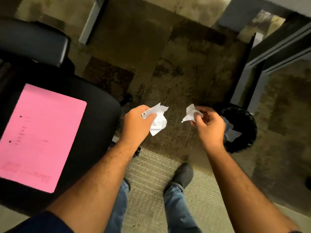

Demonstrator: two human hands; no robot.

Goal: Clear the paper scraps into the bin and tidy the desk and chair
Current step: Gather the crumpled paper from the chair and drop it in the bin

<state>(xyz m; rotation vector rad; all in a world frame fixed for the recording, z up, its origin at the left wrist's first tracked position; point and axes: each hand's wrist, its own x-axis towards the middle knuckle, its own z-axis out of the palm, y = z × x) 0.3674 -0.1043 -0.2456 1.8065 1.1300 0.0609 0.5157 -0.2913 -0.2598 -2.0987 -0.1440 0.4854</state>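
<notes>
My left hand (136,122) grips a crumpled white paper scrap (159,121) above the carpet. My right hand (208,125) pinches a smaller torn white scrap (190,113). The two pieces are apart, about a hand's width between them. A black round bin (244,120) with a dark liner stands on the floor just right of my right hand, and some pale paper (233,133) lies inside it. At the left, a black office chair (99,115) carries a pink sheet (42,137) flat on its seat.
A grey desk frame and legs (252,71) rise at the right behind the bin. Another grey leg (89,24) stands at top centre. The chair's armrest (33,46) is at upper left. My jeans and dark shoe (183,175) are below, on patterned carpet.
</notes>
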